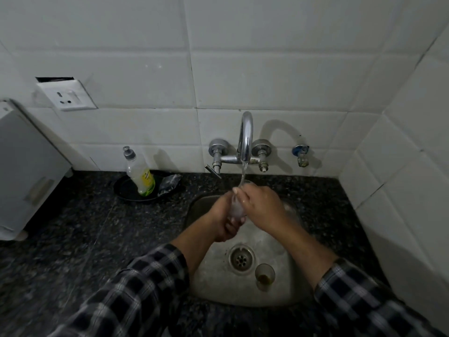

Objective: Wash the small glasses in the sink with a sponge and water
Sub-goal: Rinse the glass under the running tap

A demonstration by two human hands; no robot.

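Both hands hold a small clear glass (pixel 237 208) over the steel sink (pixel 213 285), under the tap's (pixel 245 139) running water. My left hand (pixel 224 221) grips the glass from below and the left. My right hand (pixel 261 205) wraps its fingers around the glass from the right, near the rim. A second small glass (pixel 264 276) with a brownish residue at its bottom stands upright in the sink, right of the drain (pixel 241 260). The sponge (pixel 168 184) lies in a black dish (pixel 126 190) on the counter.
A dish soap bottle (pixel 141 176) stands in the black dish left of the sink. The dark granite counter (pixel 73 227) surrounds the sink. A white appliance (pixel 26 171) stands far left. A wall socket (pixel 68 94) is on the tiled wall, and a small valve (pixel 301 154) is right of the tap.
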